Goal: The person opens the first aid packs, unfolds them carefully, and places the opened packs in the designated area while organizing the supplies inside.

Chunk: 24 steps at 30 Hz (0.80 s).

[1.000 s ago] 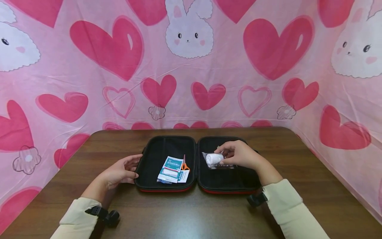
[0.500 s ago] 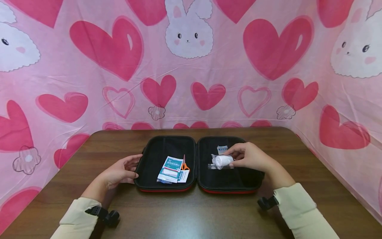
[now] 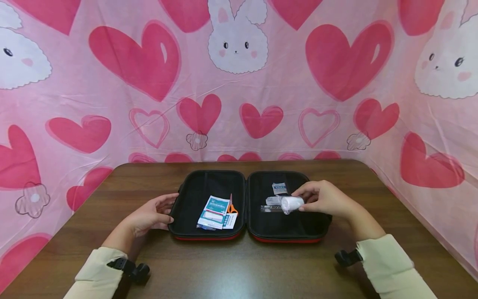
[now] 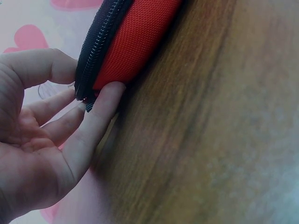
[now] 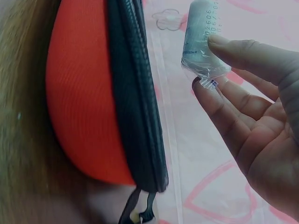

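In the head view my right hand [image 3: 326, 202] pinches a white bandage roll [image 3: 292, 204] in clear plastic, above the right half of an unfolded black-lined case [image 3: 284, 228]. The right wrist view shows the wrapped bandage roll [image 5: 201, 39] between thumb and fingers, with printing on the wrap. My left hand [image 3: 151, 214] holds the left edge of the case, its digits at the zipper and the red side [image 4: 140, 42] in the left wrist view. Below the roll lie a small blue-and-white packet [image 3: 279, 188] and a clear wrapped item [image 3: 271, 208], partly hidden.
In the case's left half lie a teal-and-white packet [image 3: 213, 211], orange-handled scissors [image 3: 232, 207], a white card or packet [image 3: 230, 221] and a bluish item partly covered. The case stands on a brown wooden table [image 3: 231, 270]. A pink heart-patterned cloth [image 3: 261, 87] hangs behind.
My right hand has moved right with the bandage roll, uncovering the small packet and clear wrapped item in the case's right half. The left hand has stayed at the case's edge.
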Each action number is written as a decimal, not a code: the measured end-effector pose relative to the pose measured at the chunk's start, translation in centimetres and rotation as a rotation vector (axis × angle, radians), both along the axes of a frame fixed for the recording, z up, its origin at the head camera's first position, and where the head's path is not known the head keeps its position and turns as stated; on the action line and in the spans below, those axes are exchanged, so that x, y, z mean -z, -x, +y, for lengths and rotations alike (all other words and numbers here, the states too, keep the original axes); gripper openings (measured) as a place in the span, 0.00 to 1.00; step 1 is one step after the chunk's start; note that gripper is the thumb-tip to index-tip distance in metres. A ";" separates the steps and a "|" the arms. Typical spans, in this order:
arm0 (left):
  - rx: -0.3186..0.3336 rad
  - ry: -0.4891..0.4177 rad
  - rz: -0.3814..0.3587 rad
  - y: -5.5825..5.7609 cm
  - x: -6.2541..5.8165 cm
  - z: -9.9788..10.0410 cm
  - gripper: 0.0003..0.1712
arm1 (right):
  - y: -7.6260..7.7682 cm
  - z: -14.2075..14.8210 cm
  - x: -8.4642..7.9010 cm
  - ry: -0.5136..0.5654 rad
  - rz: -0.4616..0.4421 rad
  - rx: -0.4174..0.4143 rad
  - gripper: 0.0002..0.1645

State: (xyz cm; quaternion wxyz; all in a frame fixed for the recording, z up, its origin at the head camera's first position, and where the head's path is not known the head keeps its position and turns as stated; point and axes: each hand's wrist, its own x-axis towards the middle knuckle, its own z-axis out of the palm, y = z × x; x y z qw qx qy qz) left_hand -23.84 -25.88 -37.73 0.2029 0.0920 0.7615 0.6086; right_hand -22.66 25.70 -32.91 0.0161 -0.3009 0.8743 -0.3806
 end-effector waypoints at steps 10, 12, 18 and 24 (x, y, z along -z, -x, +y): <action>-0.001 0.004 -0.001 0.2 0.1 -0.1 0.49 | -0.5 1.9 0.3 -0.041 -0.024 0.057 0.19; -0.007 0.003 -0.004 0.2 0.1 -0.2 0.49 | -0.6 2.3 0.3 -0.062 -0.028 0.073 0.19; 0.006 0.005 0.006 0.1 0.0 -0.1 0.48 | -1.0 3.5 0.5 -0.100 -0.065 0.108 0.20; 0.012 0.001 0.003 0.1 0.0 -0.1 0.49 | -1.3 4.3 0.6 -0.123 -0.052 0.100 0.18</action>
